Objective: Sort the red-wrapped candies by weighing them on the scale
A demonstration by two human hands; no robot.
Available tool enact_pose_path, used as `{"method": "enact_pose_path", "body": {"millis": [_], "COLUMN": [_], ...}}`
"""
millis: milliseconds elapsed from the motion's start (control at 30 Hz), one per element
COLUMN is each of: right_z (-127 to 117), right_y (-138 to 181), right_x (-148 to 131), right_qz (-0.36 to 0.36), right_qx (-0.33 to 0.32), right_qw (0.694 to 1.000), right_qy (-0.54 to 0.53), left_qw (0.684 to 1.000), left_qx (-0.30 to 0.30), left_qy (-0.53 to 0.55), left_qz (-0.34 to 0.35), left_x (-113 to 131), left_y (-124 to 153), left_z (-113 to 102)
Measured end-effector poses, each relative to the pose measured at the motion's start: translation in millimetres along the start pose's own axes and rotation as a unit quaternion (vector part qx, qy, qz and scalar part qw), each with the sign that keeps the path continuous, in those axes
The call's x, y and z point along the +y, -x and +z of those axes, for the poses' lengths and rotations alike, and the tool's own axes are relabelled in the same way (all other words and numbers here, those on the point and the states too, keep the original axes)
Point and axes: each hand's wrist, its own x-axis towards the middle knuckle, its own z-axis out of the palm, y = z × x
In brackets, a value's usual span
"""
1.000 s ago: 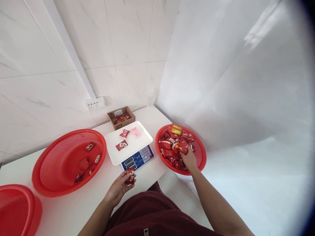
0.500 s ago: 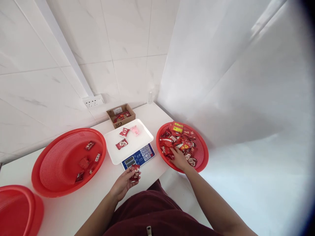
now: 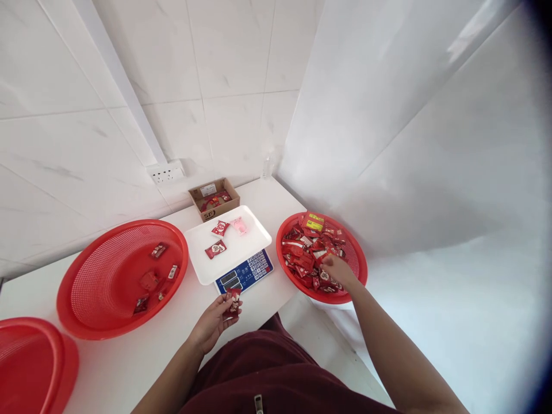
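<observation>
My left hand (image 3: pixel 212 323), in front of the scale, is closed around a dark red snack packet (image 3: pixel 233 303) with pale print. My right hand (image 3: pixel 340 271) is over the right red basket (image 3: pixel 360 261), its fingers curled together against the heap of red packets (image 3: pixel 304 261) there. What those fingers pinch, if anything, is hidden. A digital scale (image 3: pixel 245 277) with a blue keypad carries a white tray (image 3: pixel 200 264). On the tray lie two red packets (image 3: pixel 215 248) and a pink one (image 3: pixel 239 226).
Left of the scale stands a red mesh basket (image 3: pixel 92 276) with several small packets in it. Another red basket (image 3: pixel 66 368) is cut off at the lower left. Behind the tray sits a small cardboard box (image 3: pixel 218 211) with red packets. A clear bottle (image 3: pixel 266 167) stands by the wall.
My right hand has shifted right and slightly up across the heap, and its spread fingers have curled in. My left hand still holds its packet. The view has shifted slightly.
</observation>
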Motion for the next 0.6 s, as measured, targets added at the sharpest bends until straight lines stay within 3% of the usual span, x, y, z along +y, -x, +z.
{"method": "enact_pose_path", "body": {"millis": [100, 267, 433, 600], "right_z": [20.0, 42.2, 16.2, -12.0], "right_y": [11.4, 16.2, 5.7, -0.4], "right_x": [-0.1, -5.5, 6.6, 16.4], "right_qz": [-0.003, 0.038, -0.012, 0.017], "right_qx": [-0.066, -0.076, -0.056, 0.006], "right_qw": [0.997, 0.989, 0.997, 0.999], "right_qy": [0.027, 0.122, 0.046, -0.039], "left_qw": [1.000, 1.000, 1.000, 0.999], "left_qx": [0.002, 0.002, 0.013, 0.032], "left_qy": [0.003, 0.000, 0.006, 0.018], "left_qz": [-0.005, -0.009, -0.013, -0.014], "left_x": [-0.4, -0.6, -1.1, 0.0], "left_y": [-2.0, -7.5, -10.4, -8.0], "left_z": [-2.0, -4.3, -5.5, -8.1]}}
